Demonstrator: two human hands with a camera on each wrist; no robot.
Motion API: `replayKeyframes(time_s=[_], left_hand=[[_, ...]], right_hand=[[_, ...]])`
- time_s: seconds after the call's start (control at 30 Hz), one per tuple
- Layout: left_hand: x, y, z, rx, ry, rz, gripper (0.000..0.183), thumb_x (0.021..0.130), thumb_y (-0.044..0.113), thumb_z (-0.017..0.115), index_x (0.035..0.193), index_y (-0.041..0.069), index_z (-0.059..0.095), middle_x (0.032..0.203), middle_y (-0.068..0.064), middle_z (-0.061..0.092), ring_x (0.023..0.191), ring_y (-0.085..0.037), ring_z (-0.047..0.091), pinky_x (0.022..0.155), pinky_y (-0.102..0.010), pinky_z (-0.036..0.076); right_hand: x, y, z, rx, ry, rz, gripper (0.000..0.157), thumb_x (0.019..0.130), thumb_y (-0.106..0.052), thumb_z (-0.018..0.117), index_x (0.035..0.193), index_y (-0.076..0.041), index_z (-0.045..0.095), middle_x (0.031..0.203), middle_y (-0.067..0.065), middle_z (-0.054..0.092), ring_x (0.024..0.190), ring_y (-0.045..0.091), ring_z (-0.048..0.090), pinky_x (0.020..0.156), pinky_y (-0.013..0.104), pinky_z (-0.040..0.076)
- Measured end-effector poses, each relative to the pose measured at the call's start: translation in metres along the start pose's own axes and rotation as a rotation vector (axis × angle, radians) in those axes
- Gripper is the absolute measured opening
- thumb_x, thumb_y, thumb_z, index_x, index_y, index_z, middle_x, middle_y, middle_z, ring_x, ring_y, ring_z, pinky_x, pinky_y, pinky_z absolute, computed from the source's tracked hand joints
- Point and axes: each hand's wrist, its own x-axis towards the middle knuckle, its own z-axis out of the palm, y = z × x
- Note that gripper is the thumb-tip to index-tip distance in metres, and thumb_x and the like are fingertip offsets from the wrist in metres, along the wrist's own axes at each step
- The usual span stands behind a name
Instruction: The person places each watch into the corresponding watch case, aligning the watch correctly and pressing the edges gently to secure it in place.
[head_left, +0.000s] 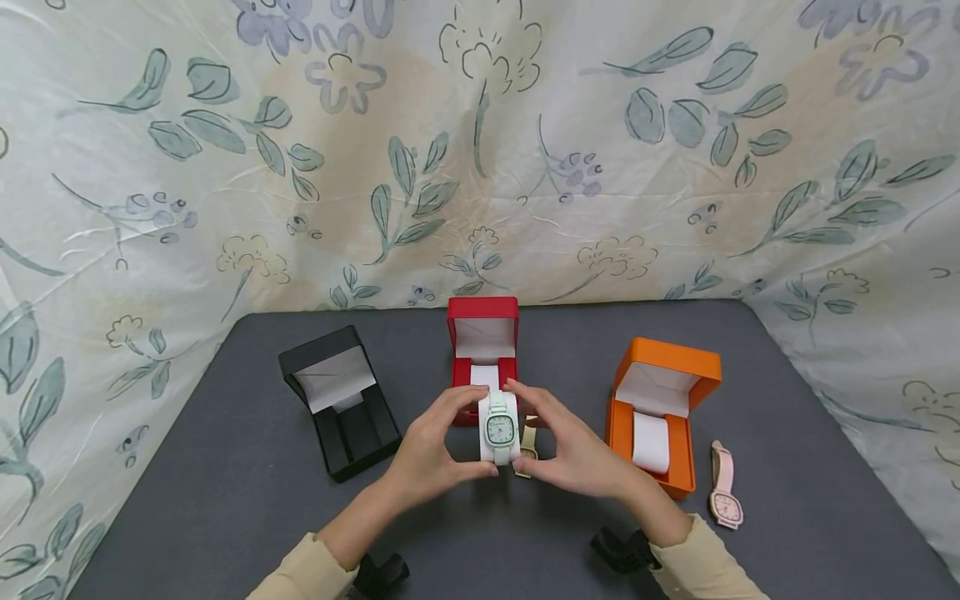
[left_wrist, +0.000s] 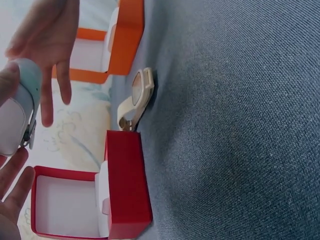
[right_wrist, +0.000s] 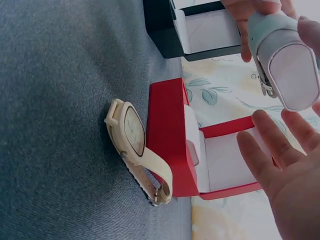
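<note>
Cushions sit in the orange box and red box. Left hand and right hand pinch a green watch (wrapped round a pad), raised near the red box. Wrist views show its buckle; only the head view, a pink watch.

The person's left hand and right hand are facing each other, their fingers arching inward above and their thumbs pressing inward below. Both forearms are reaching forward, converging toward the middle.
</note>
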Motion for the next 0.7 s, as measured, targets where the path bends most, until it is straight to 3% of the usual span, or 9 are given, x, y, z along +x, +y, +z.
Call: replayKeyframes(time_s=[0.07, 0.3, 0.47, 0.7], left_hand=[[0.000, -0.001, 0.000, -0.002, 0.001, 0.011, 0.088, 0.059, 0.022, 0.088, 0.134, 0.014, 0.041, 0.130, 0.000, 0.046, 0.112, -0.012, 0.049, 0.085, -0.036, 0.050], [0.001, -0.002, 0.001, -0.024, -0.009, 0.004, 0.087, 0.060, 0.025, 0.087, 0.133, 0.013, 0.042, 0.130, 0.001, 0.046, 0.111, -0.017, 0.050, 0.086, -0.035, 0.050], [0.001, -0.004, 0.004, -0.031, -0.033, -0.024, 0.085, 0.061, 0.024, 0.086, 0.134, 0.015, 0.042, 0.130, 0.003, 0.046, 0.113, -0.017, 0.049, 0.087, -0.039, 0.049], [0.000, -0.004, 0.001, 0.013, -0.097, -0.072, 0.086, 0.063, 0.026, 0.085, 0.136, 0.015, 0.040, 0.133, 0.004, 0.045, 0.113, -0.014, 0.048, 0.088, -0.035, 0.050]], right_hand=[[0.000, 0.001, 0.000, -0.044, 0.005, -0.024, 0.083, 0.071, -0.002, 0.076, 0.141, -0.002, 0.030, 0.130, 0.011, 0.044, 0.109, 0.021, 0.048, 0.089, 0.041, 0.048], [-0.004, 0.036, 0.009, -0.138, -0.012, -0.032, 0.092, 0.073, -0.023, 0.079, 0.145, -0.024, 0.022, 0.135, -0.002, 0.039, 0.113, 0.015, 0.044, 0.090, 0.040, 0.048], [-0.004, 0.037, 0.009, -0.155, -0.004, -0.018, 0.087, 0.072, -0.029, 0.079, 0.142, -0.022, 0.028, 0.133, -0.004, 0.041, 0.112, 0.013, 0.046, 0.090, 0.041, 0.048], [-0.004, 0.042, 0.011, -0.166, -0.013, 0.005, 0.082, 0.074, -0.040, 0.074, 0.141, -0.018, 0.030, 0.132, -0.005, 0.042, 0.109, 0.017, 0.050, 0.090, 0.040, 0.048]])
